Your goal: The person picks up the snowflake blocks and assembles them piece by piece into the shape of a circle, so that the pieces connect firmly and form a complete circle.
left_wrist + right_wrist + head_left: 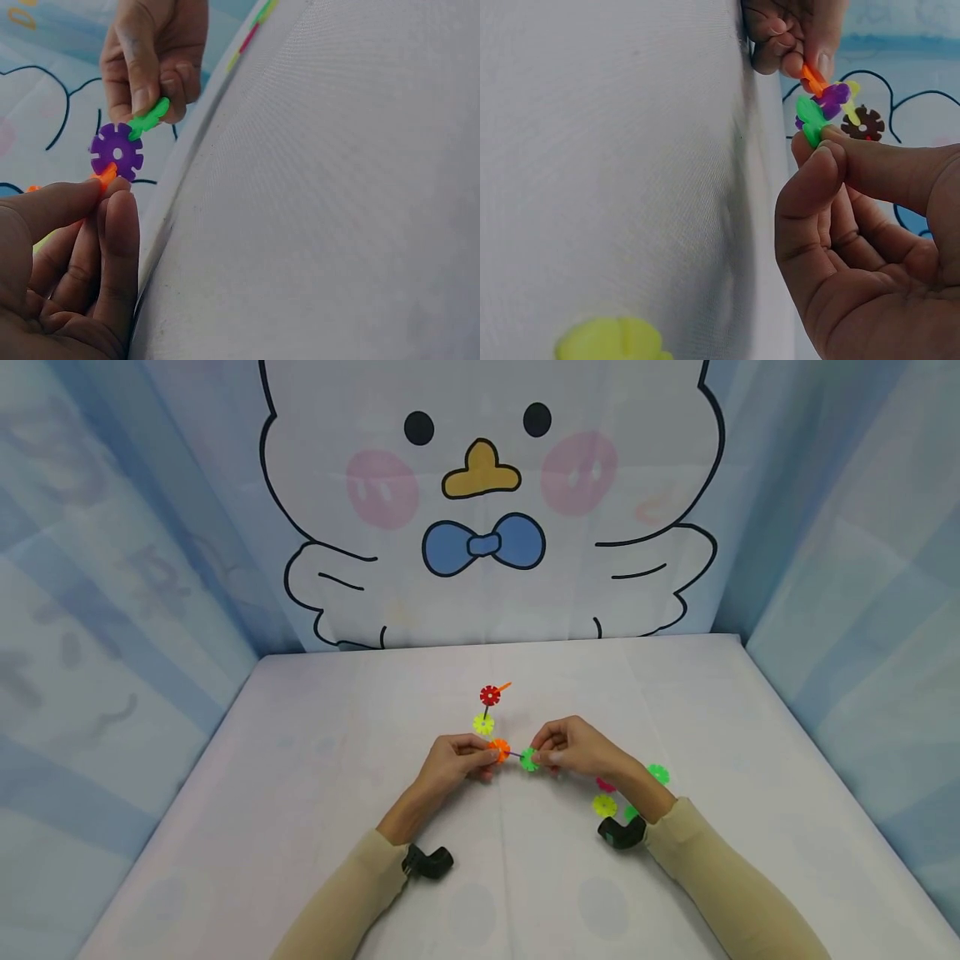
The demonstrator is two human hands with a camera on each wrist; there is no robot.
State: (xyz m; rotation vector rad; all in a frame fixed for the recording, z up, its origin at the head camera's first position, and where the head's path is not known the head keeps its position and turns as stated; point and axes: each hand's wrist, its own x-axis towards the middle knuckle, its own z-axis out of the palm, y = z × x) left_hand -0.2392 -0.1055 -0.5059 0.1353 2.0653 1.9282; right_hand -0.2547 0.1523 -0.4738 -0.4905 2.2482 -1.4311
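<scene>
My left hand (pixel 452 760) pinches an orange notched flower disc (pixel 498 749) between thumb and fingers. Facing it, my right hand (pixel 581 747) pinches a green notched disc (pixel 528 760) by its edge. A purple disc (pixel 117 152) sits between these two, touching the orange one on one side and the green one on the other. From the orange disc a chain runs away from me: a yellow disc (pixel 483 724), a dark brown one (pixel 864 124), a red one (pixel 490 695) and an orange one seen edge-on at the far end. Fingertips hide parts of both pinched discs.
Loose discs lie by my right forearm: a yellow one (pixel 604 806), a pink one (pixel 606 785) partly behind the arm, and green ones (pixel 658 774). The white cloth-covered table (pixel 360 710) ends at a printed curtain (pixel 480 602) at the back.
</scene>
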